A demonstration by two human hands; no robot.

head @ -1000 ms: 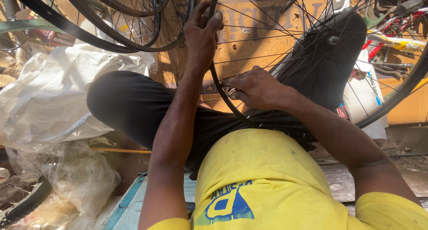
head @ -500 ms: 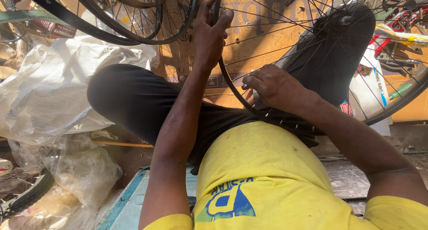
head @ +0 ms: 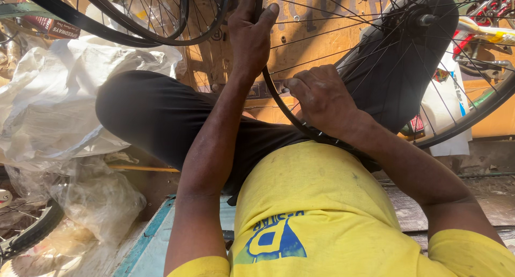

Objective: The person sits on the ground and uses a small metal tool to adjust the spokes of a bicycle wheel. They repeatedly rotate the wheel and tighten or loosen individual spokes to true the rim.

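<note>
Both hands grip the spoked wheel rim (head: pixel 279 102) resting across the lap: left hand (head: pixel 249 38) clasping its upper arc, right hand (head: pixel 322 97) pinching at the spokes (head: pixel 343 46). Fingers could likely get nipped if the rim twists

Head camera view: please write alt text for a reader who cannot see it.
A seated person grips a spoked bicycle wheel rim resting across their lap, the left hand wrapped around the upper rim and the right hand pressed on the rim lower down. They wear a yellow shirt; more wheels and crumpled plastic sheeting lie to the left.
</note>
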